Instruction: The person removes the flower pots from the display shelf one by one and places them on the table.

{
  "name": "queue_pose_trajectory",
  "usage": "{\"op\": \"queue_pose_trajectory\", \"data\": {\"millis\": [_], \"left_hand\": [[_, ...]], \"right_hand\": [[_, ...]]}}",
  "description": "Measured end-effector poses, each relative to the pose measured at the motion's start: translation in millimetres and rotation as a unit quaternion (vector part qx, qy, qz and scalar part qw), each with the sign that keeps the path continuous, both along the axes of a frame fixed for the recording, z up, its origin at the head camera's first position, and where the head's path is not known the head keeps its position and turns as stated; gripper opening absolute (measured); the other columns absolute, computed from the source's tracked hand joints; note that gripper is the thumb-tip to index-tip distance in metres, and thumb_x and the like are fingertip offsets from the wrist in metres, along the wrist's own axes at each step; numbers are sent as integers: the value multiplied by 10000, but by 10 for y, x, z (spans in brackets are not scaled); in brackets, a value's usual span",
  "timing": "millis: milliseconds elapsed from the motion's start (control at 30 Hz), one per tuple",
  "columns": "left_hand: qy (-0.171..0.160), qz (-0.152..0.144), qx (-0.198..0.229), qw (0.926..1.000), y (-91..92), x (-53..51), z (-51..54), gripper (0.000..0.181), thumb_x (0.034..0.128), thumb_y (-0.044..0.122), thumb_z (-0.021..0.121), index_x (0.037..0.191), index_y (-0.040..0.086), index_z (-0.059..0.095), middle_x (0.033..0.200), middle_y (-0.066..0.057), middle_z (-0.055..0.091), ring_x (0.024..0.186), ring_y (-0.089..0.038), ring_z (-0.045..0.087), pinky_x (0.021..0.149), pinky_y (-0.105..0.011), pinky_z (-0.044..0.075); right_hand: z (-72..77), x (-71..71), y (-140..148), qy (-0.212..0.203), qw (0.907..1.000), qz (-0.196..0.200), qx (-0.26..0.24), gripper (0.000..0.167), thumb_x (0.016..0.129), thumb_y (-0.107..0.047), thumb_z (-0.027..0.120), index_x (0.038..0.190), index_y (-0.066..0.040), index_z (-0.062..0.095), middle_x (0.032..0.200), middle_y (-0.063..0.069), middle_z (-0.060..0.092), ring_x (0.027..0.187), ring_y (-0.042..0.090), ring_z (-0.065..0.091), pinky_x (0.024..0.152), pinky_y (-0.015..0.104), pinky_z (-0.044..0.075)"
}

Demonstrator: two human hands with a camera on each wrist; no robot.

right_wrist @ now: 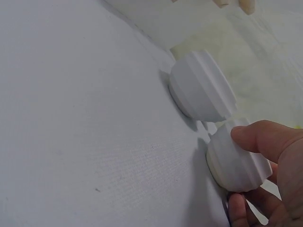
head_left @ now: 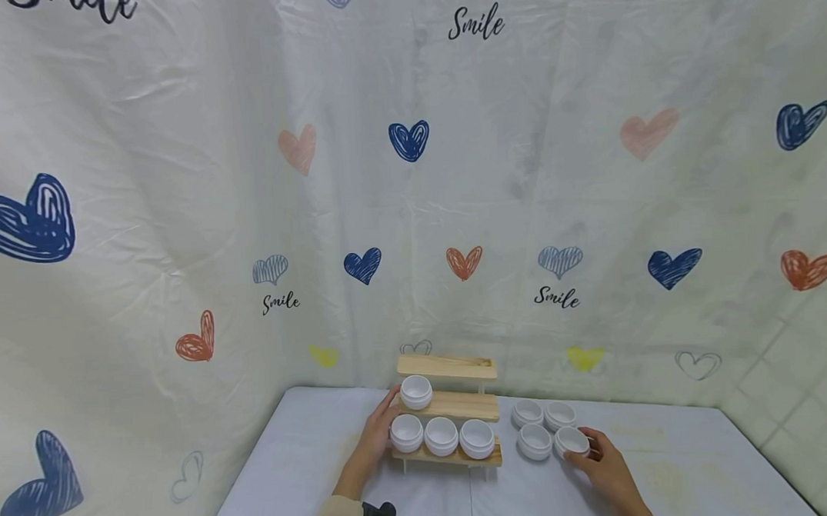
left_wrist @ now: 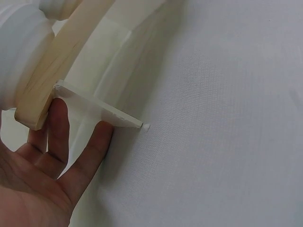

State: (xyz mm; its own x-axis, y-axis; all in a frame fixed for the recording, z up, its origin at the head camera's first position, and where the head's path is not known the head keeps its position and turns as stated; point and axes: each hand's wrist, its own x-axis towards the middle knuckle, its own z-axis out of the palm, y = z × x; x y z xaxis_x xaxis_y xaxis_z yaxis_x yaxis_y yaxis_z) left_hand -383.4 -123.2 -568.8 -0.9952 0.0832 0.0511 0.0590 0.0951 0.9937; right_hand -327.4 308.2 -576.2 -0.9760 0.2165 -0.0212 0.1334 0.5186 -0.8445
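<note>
My left hand [head_left: 376,437] is at the left side of a three-tier wooden stand [head_left: 461,407]; in the left wrist view its fingers [left_wrist: 98,142] touch the stand's pale side support [left_wrist: 97,106] beneath a wooden tier [left_wrist: 66,47]. Three white bowls stand on the lowest tier, and another white bowl [head_left: 415,392] is at the left end of the middle one. My right hand [head_left: 606,469] pinches a white bowl [head_left: 572,441] at the front right of a group of white bowls. Its thumb lies on that bowl's side [right_wrist: 236,161] in the right wrist view, beside a neighbouring bowl [right_wrist: 201,87].
To the right of the stand, the other grouped bowls [head_left: 535,442] are on the white-covered table [head_left: 699,461]. The top tier [head_left: 446,366] holds no bowl. A curtain with printed hearts [head_left: 411,212] hangs behind the table.
</note>
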Motion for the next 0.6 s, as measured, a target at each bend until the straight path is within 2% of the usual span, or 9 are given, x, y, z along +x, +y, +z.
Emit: {"op": "queue_pose_trajectory", "data": {"millis": [600], "left_hand": [[-19, 42, -4, 10000, 5, -3, -1, 565, 1038, 383, 498, 1583, 273, 398, 1688, -92, 299, 1572, -440, 179, 1221, -726, 136]], "right_hand": [[-3, 4, -6, 8, 10000, -27, -2, 767, 893, -314, 791, 1475, 4, 405, 1402, 355, 528, 1033, 160, 602, 706, 192, 491]]}}
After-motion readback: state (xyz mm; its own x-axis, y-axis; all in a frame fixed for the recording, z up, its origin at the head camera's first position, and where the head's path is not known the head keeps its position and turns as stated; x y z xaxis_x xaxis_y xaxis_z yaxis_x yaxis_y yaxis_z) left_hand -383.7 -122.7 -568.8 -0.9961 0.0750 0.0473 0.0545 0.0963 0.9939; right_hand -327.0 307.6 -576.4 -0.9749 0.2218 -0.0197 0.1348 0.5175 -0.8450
